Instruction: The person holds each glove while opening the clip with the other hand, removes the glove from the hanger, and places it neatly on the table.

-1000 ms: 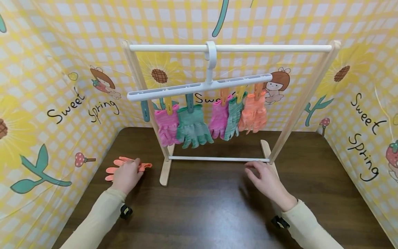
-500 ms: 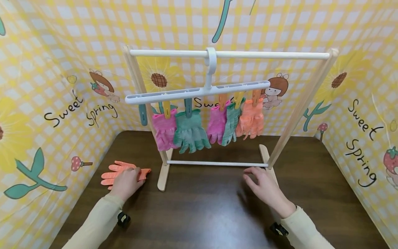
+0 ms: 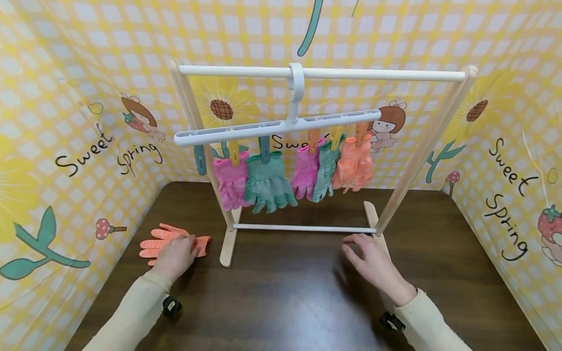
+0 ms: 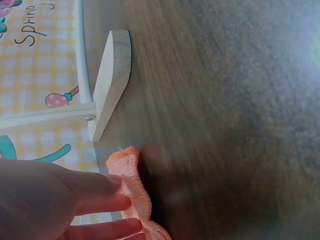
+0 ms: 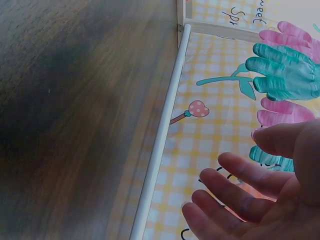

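Note:
An orange knit glove lies flat on the table at the left, its cuff toward the rack. My left hand is over it, with loosely extended fingers touching the cuff. My right hand hovers near the rack's right foot, relaxed, with nothing in it. Before me a pale grey hanger hangs tilted, lower on the left. Clothespins on it hold a pink glove, a green glove, another pink glove, a second green glove and an orange glove. The leftmost blue clothespin holds nothing.
A wooden rack with a white top rail and a lower bar stands on the dark brown table. Its left foot is just right of the loose glove. Yellow checked cloth encloses the back and sides.
The loose orange glove now lies flatter, its cuff spread out beneath my left hand. My right hand stays nearly still. The head view has shifted slightly.

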Motion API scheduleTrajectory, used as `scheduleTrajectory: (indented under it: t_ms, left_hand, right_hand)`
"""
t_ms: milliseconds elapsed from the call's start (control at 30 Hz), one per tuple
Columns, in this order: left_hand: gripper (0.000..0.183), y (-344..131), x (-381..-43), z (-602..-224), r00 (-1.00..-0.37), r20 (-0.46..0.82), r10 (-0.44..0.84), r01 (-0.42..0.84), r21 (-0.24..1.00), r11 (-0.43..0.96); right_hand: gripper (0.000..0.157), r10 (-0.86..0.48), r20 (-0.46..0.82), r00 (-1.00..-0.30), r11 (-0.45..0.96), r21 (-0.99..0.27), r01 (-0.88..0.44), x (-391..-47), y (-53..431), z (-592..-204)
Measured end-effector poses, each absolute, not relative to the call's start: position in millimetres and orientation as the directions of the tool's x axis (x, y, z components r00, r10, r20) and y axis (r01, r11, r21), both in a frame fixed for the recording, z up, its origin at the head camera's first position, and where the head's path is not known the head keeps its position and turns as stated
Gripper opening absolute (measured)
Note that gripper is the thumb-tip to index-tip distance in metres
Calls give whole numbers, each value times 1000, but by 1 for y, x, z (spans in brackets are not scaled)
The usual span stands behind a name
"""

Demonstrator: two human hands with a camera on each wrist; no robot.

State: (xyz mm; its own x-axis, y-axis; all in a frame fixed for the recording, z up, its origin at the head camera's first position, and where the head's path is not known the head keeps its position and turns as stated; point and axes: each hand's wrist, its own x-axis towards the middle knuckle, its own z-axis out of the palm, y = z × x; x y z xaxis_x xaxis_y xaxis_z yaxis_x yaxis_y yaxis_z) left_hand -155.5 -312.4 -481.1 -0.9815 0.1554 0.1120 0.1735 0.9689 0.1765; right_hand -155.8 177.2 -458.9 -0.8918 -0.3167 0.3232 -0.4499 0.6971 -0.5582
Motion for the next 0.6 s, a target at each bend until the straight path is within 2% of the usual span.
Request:
scheduleTrajectory:
  t_ms: [333, 600]
  left_hand:
    - [17, -314, -156, -482, -984, 120, 134, 154, 177, 972]
    - [14, -311, -159, -481, -971, 198, 136, 176, 203, 963]
  right_hand:
    - [11, -303, 304, -903, 697, -576, -427, -156, 177, -460]
    - [13, -304, 315, -899, 684, -585, -436, -157, 176, -458]
